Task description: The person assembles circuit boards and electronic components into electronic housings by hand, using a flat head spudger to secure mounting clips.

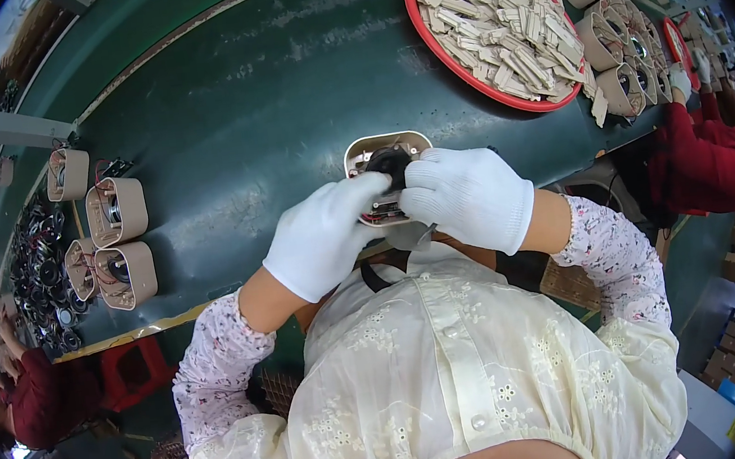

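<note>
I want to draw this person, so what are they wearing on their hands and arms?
Both hands wear plain white knit gloves: the left hand and the right hand. The sleeves are white with a small pink flower pattern, pushed up from the wrists. Over them sits a cream, embroidered, buttoned top.

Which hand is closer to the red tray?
The right hand. It sits below the red tray, toward that side, on the beige housing. The left hand holds the housing's other side, farther away.
</note>
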The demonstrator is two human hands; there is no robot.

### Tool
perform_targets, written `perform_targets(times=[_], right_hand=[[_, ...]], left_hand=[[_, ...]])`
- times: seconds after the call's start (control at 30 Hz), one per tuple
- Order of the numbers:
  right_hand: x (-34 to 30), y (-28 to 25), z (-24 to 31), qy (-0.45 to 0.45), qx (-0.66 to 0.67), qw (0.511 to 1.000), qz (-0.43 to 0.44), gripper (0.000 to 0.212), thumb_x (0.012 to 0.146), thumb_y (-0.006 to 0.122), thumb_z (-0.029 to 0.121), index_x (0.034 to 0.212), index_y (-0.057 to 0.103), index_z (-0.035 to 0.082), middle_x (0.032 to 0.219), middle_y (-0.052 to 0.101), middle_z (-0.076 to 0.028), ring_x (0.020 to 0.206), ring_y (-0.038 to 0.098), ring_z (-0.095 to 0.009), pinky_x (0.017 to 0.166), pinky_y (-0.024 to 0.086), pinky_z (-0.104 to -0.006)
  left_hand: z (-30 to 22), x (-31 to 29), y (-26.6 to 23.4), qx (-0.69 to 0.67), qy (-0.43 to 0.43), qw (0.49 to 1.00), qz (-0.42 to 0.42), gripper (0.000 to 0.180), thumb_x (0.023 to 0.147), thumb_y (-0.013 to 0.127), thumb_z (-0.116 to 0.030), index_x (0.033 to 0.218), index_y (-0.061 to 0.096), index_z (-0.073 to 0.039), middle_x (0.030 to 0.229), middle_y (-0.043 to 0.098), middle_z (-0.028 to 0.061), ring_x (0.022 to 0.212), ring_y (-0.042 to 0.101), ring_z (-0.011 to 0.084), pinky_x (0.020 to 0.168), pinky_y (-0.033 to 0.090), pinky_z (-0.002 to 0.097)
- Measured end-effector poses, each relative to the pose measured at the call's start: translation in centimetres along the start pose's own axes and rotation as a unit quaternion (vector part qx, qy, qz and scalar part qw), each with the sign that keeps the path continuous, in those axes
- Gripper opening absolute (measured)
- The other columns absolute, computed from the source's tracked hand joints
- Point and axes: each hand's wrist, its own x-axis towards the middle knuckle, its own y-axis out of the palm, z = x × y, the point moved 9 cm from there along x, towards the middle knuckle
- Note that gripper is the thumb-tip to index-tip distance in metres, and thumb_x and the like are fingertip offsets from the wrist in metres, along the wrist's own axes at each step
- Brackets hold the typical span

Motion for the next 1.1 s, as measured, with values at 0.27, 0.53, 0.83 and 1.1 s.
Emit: perform_targets(times=[0.27,0.53,0.83,1.1], right_hand=[[0.0,-0.6,0.3,0.012,-0.001,1.0,0.013,0.006,0.08,0.064,0.015,0.084,0.067,0.013,0.087,0.059,-0.002,0.087,0.064,-0.019,0.064,0.056,-0.0318],[-0.1,-1.7,-2.7,0.057,0.216,0.971,-0.082,0.013,0.086,0.065,0.01,0.096,0.071,0.006,0.083,0.063,-0.005,0.07,0.06,-0.02,0.061,0.05,-0.0297],[-1.8,-2.5,-3.4,0.193,0.655,0.683,-0.259,0.03,0.106,0.052,0.018,0.11,0.068,-0.007,0.091,0.067,-0.008,0.06,0.047,-0.005,0.055,0.036,-0.0234],[-2.2,0.2,-3.7,0.198,0.591,0.74,-0.251,0.04,0.106,0.058,0.036,0.103,0.063,-0.004,0.081,0.065,-0.007,0.053,0.044,-0.006,0.05,0.035,-0.0257]], left_hand=[[3.4,-1.8,3.1,-0.399,-0.186,0.898,-0.007,0.062,0.078,0.074,0.015,0.133,0.053,-0.005,0.109,0.064,0.0089,0.095,0.065,0.0165,0.084,0.057,0.0305],[-1.7,-1.3,1.1,0.086,0.039,0.996,0.004,0.034,0.081,0.062,-0.008,0.115,0.068,-0.01,0.109,0.066,0.0061,0.088,0.064,0.0262,0.074,0.055,0.0355],[-2.3,-0.5,2.3,0.056,-0.005,0.998,-0.018,0.03,0.082,0.066,-0.008,0.111,0.071,-0.007,0.105,0.068,0.008,0.092,0.066,0.0294,0.076,0.056,0.0373],[-2.0,-0.7,2.8,0.087,0.018,0.996,0.029,0.035,0.082,0.062,-0.011,0.117,0.065,-0.007,0.113,0.065,0.007,0.091,0.065,0.0271,0.073,0.056,0.0366]])
